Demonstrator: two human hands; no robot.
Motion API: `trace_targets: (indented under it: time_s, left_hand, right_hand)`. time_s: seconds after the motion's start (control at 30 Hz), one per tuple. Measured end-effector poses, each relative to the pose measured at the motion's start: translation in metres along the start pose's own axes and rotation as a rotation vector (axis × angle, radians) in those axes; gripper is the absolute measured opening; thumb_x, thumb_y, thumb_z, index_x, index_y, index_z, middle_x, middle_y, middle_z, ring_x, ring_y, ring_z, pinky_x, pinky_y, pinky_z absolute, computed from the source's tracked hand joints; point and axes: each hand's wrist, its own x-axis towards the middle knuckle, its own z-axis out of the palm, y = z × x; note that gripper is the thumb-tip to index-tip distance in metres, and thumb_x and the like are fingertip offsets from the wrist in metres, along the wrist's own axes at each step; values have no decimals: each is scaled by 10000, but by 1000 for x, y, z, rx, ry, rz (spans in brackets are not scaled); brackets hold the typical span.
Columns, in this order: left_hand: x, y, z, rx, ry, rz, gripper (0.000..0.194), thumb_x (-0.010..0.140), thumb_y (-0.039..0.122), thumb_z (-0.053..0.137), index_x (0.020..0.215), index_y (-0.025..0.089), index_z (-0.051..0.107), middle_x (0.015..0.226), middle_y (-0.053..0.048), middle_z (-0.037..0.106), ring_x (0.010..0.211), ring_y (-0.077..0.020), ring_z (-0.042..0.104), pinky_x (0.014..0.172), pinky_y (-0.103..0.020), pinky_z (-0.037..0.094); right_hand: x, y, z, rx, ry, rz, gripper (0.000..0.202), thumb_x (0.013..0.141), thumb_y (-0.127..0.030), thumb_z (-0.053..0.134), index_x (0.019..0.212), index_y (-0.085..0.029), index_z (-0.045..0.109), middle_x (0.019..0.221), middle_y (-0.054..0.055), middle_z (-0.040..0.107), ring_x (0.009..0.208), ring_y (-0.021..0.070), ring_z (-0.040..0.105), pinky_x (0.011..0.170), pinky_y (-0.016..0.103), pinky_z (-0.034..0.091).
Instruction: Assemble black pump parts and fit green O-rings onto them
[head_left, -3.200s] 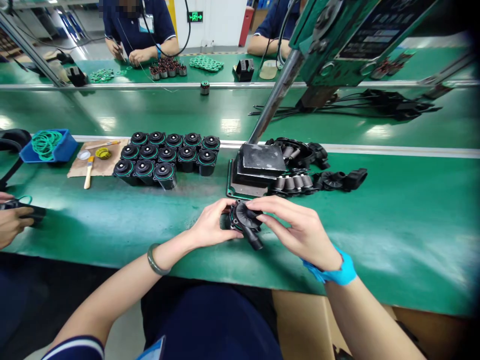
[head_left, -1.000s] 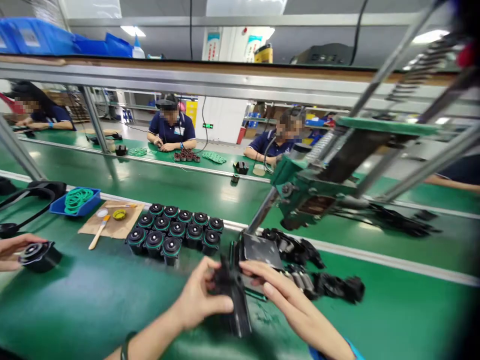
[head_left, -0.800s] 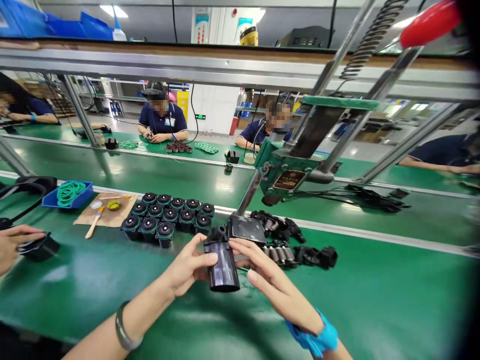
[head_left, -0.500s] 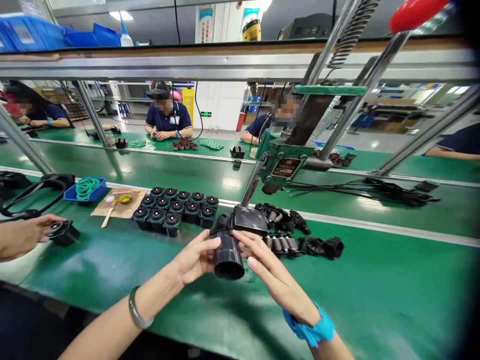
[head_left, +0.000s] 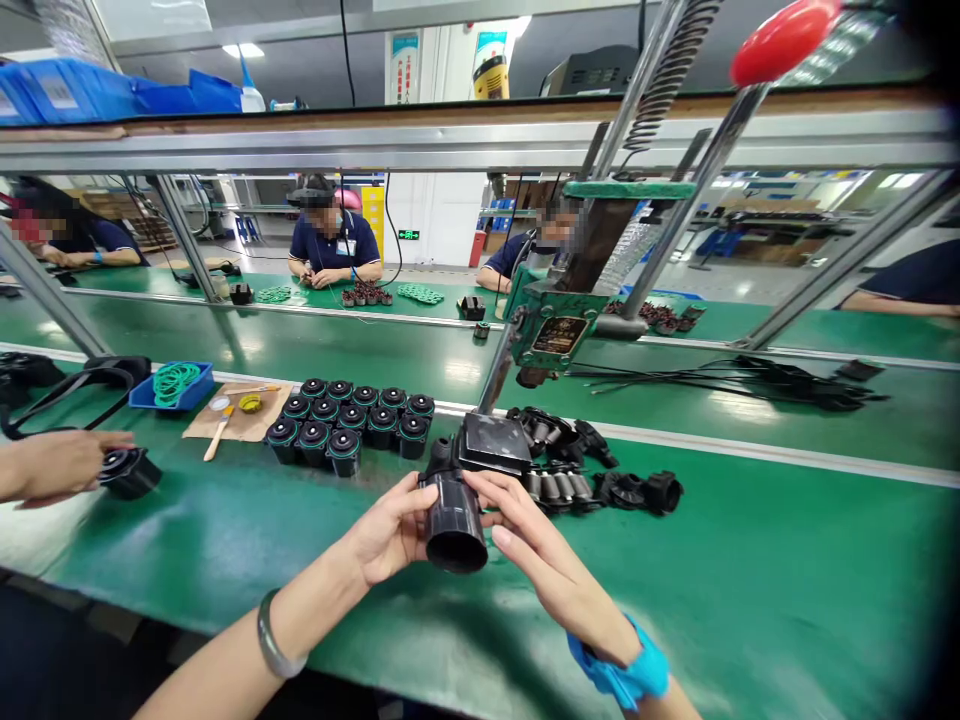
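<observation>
A black cylindrical plastic housing [head_left: 454, 530] is tilted in front of me, its open round end facing me and its narrower end pointing away. My left hand [head_left: 394, 525] is closed round its left side, thumb on top. From the right, my right hand [head_left: 536, 550] rests its fingers on the upper side of the housing, thumb a little apart. Just behind the housing is the black block base [head_left: 495, 443] of a green hand press [head_left: 559, 325] with a red knob [head_left: 784, 42]. What lies inside the housing is hidden.
Several black motor-like units with green rings [head_left: 345, 445] stand left of the press. Metal cylinders and black parts [head_left: 559, 487] lie to its right. At far left a co-worker's hand [head_left: 64, 465] touches another black unit [head_left: 129, 472]. A blue tray [head_left: 176, 395] holds green rings.
My hands keep their hold on the housing, which sits slightly lower in view. The co-worker's hand at far left has moved over the top of the black unit. The view has shifted slightly.
</observation>
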Motion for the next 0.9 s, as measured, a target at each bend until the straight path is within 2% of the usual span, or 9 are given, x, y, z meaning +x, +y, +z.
trace_targets:
  time_s: [0.17, 0.27, 0.37, 0.57, 0.7, 0.9]
  left_hand:
    - [2, -4, -2, -53, -35, -30, 581, 642, 354, 849, 1117, 160, 576, 929, -78, 727, 679, -150, 661, 567, -237, 545]
    - [3, -6, -2, -97, -34, -52, 558, 636, 346, 851, 1092, 159, 589, 898, -67, 723, 679, -160, 665, 554, -248, 554]
    - [3, -8, -1, -128, -13, -75, 565, 597, 347, 876, 1051, 159, 596, 861, -50, 719, 656, -150, 657, 546, -244, 554]
    - [2, -12, -1, -65, -19, -42, 618, 591, 367, 872, 1088, 173, 562, 873, -41, 702, 669, -143, 652, 557, -226, 518]
    - [2, -14, -2, 46, -28, 13, 595, 571, 342, 880, 1017, 209, 510, 896, -14, 682, 688, -145, 658, 583, -232, 507]
    - [4, -13, -3, 147, -100, 66, 563, 594, 352, 869, 960, 223, 460, 907, -3, 662, 730, -141, 642, 602, -233, 504]
  right_hand:
    - [0, 3, 0, 0, 4, 35, 422, 985, -449, 378, 1394, -383, 462, 1416, 32, 395, 1341, 200, 370, 1029, 321, 418]
    - [0, 5, 0, -7, 7, 54, 418, 984, -451, 384, 1392, -400, 457, 1492, 3, 351, 1394, 203, 317, 1093, 348, 357]
    - [0, 5, 0, -6, -2, 49, 411, 986, -438, 392, 1393, -418, 447, 1504, -19, 368, 1410, 191, 307, 1136, 357, 302]
    - [-1, 5, 1, 10, 34, 22, 375, 983, -437, 402, 1344, -391, 493, 1454, -7, 431, 1352, 190, 387, 1034, 304, 407]
    - [-1, 7, -1, 37, 79, 43, 386, 982, -428, 414, 1362, -377, 454, 1370, 11, 505, 1179, 167, 525, 982, 289, 445]
    - [0, 9, -5, -8, 78, -19, 362, 992, -396, 409, 1346, -410, 483, 1409, -13, 468, 1289, 161, 454, 1018, 265, 433]
